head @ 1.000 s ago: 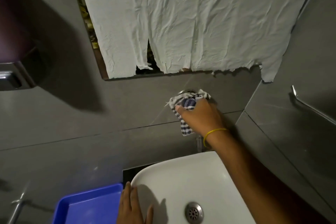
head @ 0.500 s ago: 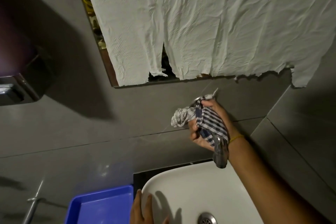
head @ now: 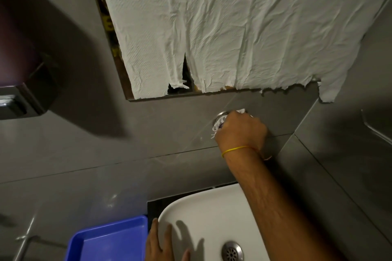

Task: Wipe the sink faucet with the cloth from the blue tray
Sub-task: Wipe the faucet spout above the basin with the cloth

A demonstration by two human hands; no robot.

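Note:
My right hand (head: 241, 131) is closed around the cloth (head: 218, 126) and presses it against the wall where the faucet is mounted. Only white frayed bits of the cloth show at the knuckles. The faucet's round metal base (head: 219, 115) peeks out at the top left of the fist; the spout is hidden behind my hand and arm. My left hand (head: 164, 243) rests flat on the left rim of the white sink (head: 203, 212), fingers apart, holding nothing. The blue tray (head: 108, 241) sits left of the sink, with nothing visible in it.
A mirror covered with torn white paper (head: 233, 27) hangs above the faucet. A dark dispenser (head: 17, 91) sticks out of the wall at the left. A metal rail (head: 377, 133) is on the right wall, and a metal handle (head: 25, 243) at the bottom left. The sink drain (head: 232, 251) lies near the bottom edge.
My right hand has gone from the spout, where the striped cloth was wrapped around it, back up to the faucet's base at the wall. The left hand stays on the sink rim.

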